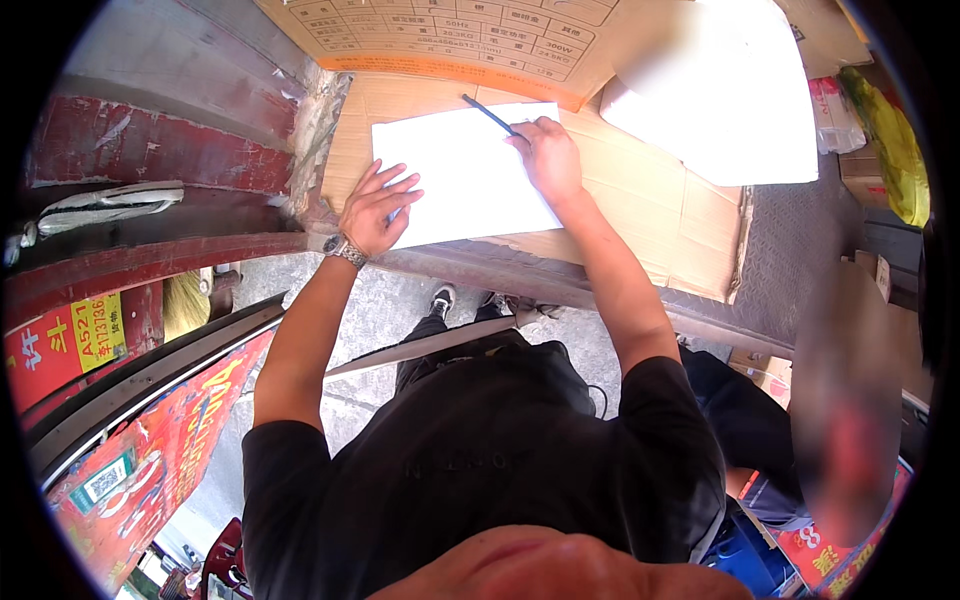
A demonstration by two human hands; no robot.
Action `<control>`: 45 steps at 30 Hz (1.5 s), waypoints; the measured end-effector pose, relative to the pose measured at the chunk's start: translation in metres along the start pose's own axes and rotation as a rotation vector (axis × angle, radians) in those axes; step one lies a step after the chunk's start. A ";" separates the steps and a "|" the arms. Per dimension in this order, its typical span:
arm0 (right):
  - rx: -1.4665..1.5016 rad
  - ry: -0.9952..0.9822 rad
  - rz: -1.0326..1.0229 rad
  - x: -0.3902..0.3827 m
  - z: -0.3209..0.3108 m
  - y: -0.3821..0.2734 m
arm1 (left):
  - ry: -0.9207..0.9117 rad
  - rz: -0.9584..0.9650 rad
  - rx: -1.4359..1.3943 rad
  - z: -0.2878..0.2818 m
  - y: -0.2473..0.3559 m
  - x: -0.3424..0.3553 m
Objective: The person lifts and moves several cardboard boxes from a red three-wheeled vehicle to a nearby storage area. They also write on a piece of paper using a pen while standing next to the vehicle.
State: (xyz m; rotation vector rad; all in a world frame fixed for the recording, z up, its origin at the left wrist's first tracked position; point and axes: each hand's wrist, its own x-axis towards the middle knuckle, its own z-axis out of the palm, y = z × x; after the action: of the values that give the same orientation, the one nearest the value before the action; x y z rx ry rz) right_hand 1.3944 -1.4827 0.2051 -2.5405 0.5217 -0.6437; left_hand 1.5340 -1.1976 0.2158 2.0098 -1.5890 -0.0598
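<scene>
A white sheet of paper (pixel 462 180) lies on flat brown cardboard (pixel 640 180), so brightly lit that no marks on it can be made out. My left hand (pixel 378 208) rests open over the sheet's left edge, fingers spread. Near the sheet's upper right corner, my right hand (pixel 550 158) is closed around a slim dark pen or pencil (pixel 487 112). One end of it points up and left, past the sheet's top edge; its other end is hidden in my fingers.
A printed cardboard box (pixel 440 40) stands behind the sheet. Another large white sheet (pixel 740 110) lies at the upper right, with a yellow plastic bag (pixel 893 150) beyond it. A worn red metal frame (pixel 160 145) borders the left side. Another person (pixel 745 420) is close on my right, partly blurred.
</scene>
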 end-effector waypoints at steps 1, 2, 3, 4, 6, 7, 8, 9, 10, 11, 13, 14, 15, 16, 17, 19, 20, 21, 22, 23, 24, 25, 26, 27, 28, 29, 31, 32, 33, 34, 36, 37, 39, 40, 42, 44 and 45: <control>-0.004 0.015 0.008 -0.003 -0.002 0.001 | 0.002 0.010 0.000 0.000 -0.001 0.000; 0.004 0.020 0.024 -0.008 -0.004 0.000 | -0.008 0.013 -0.015 -0.001 -0.001 -0.001; 0.004 0.028 0.034 -0.010 -0.007 0.001 | 0.001 0.013 -0.016 -0.001 -0.002 0.002; -0.002 0.038 0.054 -0.015 -0.012 0.004 | 0.003 0.022 -0.026 0.000 0.001 0.005; -0.030 0.035 0.084 -0.021 -0.017 0.004 | 0.000 0.037 -0.024 -0.004 0.003 0.006; -0.019 0.032 0.080 -0.022 -0.014 0.000 | 0.006 0.050 -0.027 -0.005 0.003 0.001; -0.057 0.017 0.112 -0.024 -0.014 -0.002 | 0.015 0.043 -0.028 -0.004 0.004 0.000; -0.098 0.036 0.087 -0.028 -0.020 -0.003 | 0.019 0.061 -0.044 0.000 0.001 -0.001; -0.104 0.010 0.107 -0.037 -0.021 0.003 | 0.020 0.101 -0.030 0.008 -0.005 -0.001; -0.126 -0.023 0.162 -0.044 -0.027 -0.005 | 0.014 0.117 -0.021 0.014 -0.013 -0.004; -0.115 0.062 0.175 -0.066 -0.038 -0.022 | 0.016 0.130 -0.030 0.003 -0.004 -0.004; -0.110 0.095 0.197 -0.085 -0.046 -0.030 | 0.022 0.153 -0.045 0.004 0.000 0.000; -0.101 0.123 0.211 -0.108 -0.058 -0.040 | 0.031 0.166 -0.056 0.006 -0.002 0.000; -0.098 0.150 0.222 -0.133 -0.073 -0.050 | 0.043 0.180 -0.072 0.009 -0.003 0.001; -0.107 0.139 0.255 -0.160 -0.080 -0.058 | 0.054 0.188 -0.085 0.012 -0.005 -0.002; -0.126 0.119 0.343 -0.226 -0.093 -0.075 | 0.068 0.195 -0.110 0.013 -0.010 -0.004; -0.136 0.106 0.391 -0.262 -0.099 -0.085 | 0.077 0.190 -0.118 0.013 -0.013 -0.008; -0.177 0.071 0.461 -0.303 -0.102 -0.091 | 0.084 0.187 -0.138 0.016 -0.013 -0.010; -0.214 0.034 0.526 -0.344 -0.104 -0.095 | 0.091 0.196 -0.138 0.018 -0.015 -0.011; -0.207 -0.055 0.630 -0.382 -0.110 -0.099 | 0.088 0.190 -0.144 0.019 -0.015 -0.014; -0.186 -0.140 0.734 -0.419 -0.114 -0.105 | 0.082 0.185 -0.141 0.017 -0.016 -0.016; -0.158 -0.200 0.830 -0.456 -0.119 -0.110 | 0.083 0.184 -0.139 0.016 -0.015 -0.016; -0.187 -0.237 0.943 -0.497 -0.118 -0.111 | 0.076 0.181 -0.128 0.015 -0.018 -0.018; -0.109 -0.288 1.111 -0.544 -0.115 -0.107 | 0.070 0.180 -0.133 0.015 -0.018 -0.018; -0.097 -0.302 1.212 -0.600 -0.106 -0.102 | 0.060 0.179 -0.136 0.015 -0.018 -0.018; -0.058 -0.350 1.380 -0.644 -0.102 -0.105 | 0.053 0.175 -0.132 0.014 -0.019 -0.018; -0.067 -0.386 1.644 -0.739 -0.089 -0.120 | 0.026 0.125 -0.147 0.016 -0.021 -0.018; -0.096 -0.466 1.687 -0.795 -0.080 -0.127 | 0.012 0.084 -0.177 0.021 -0.019 -0.017; -0.089 -0.561 1.722 -0.814 -0.078 -0.137 | 0.013 0.039 -0.183 0.016 -0.015 -0.015; 0.018 -0.670 1.758 -0.834 -0.080 -0.142 | 0.085 -0.008 -0.173 0.014 0.001 -0.016; 0.121 -0.509 1.836 -0.871 -0.068 -0.150 | 0.231 -0.009 -0.195 0.016 0.038 -0.022; 0.119 -0.271 1.833 -0.885 -0.060 -0.159 | 0.298 -0.005 -0.212 0.019 0.068 -0.027; 0.353 -0.087 1.871 -0.898 -0.055 -0.151 | 0.330 0.113 -0.252 0.032 0.146 -0.043; 0.352 -0.081 1.832 -0.898 -0.056 -0.139 | 0.280 0.162 -0.257 0.049 0.180 -0.055; 0.248 -0.127 1.719 -0.911 -0.058 -0.118 | 0.051 0.264 -0.388 0.096 0.253 -0.086; 0.348 -0.063 1.693 -0.896 -0.077 -0.088 | -0.476 0.251 -0.458 0.149 0.299 -0.127; 0.393 -0.033 1.673 -0.899 -0.079 -0.079 | -0.805 0.204 -0.480 0.177 0.309 -0.148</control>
State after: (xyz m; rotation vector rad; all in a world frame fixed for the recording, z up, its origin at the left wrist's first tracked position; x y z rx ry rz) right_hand 0.6370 -1.0313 -0.0017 -1.0380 1.8524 -0.0021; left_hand 1.1525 -1.1749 0.1635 1.4940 -1.9753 -1.1750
